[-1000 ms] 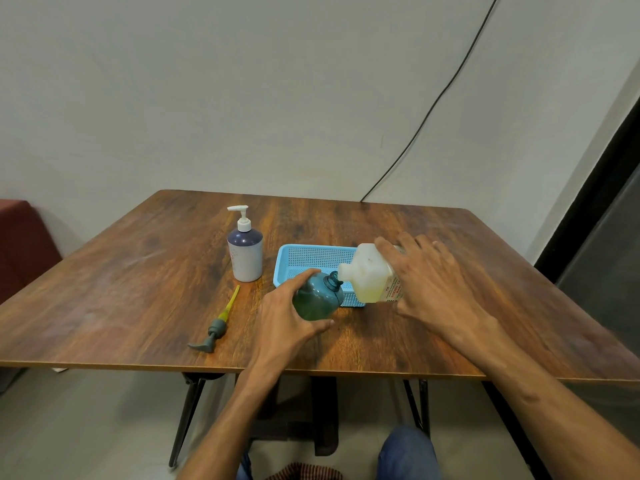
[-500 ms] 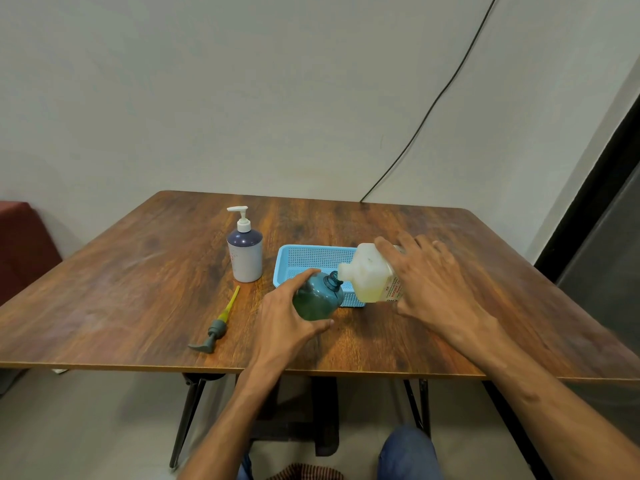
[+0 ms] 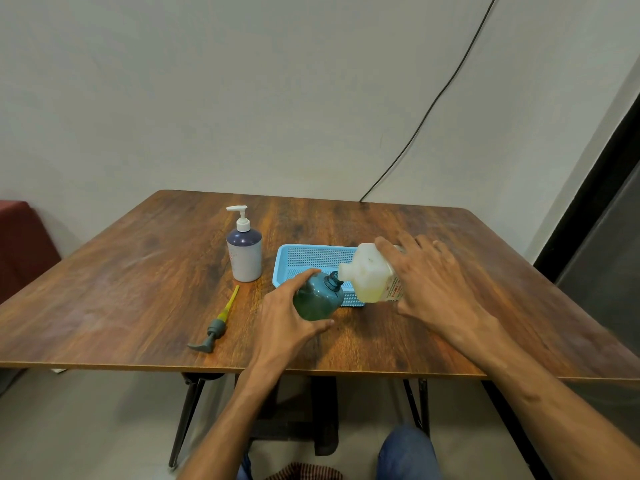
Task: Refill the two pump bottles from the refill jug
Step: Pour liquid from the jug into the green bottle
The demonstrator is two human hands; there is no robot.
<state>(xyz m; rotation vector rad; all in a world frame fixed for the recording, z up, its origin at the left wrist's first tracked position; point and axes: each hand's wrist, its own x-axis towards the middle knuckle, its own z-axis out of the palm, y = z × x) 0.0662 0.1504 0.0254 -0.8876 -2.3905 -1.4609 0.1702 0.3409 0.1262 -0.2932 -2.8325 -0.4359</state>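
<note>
Though pumpless, round teal bottle (image 3: 317, 301)

My left grip (image 3: 287, 317) curls round the teal bottle (image 3: 317, 299), one finger arched over its far side and another digit hooked round its near side, with the back of the hand toward me. Its wrist is straight. The bare forearm runs back toward me, down past the worktop (image 3: 138, 289) edge. My right grip (image 3: 429, 285) clasps the refill jug (image 3: 367, 275) from above, back of the hand up, fingers spread across its top. The bare right forearm stretches in from the lower right. The two grips are near each other but not touching.
</note>
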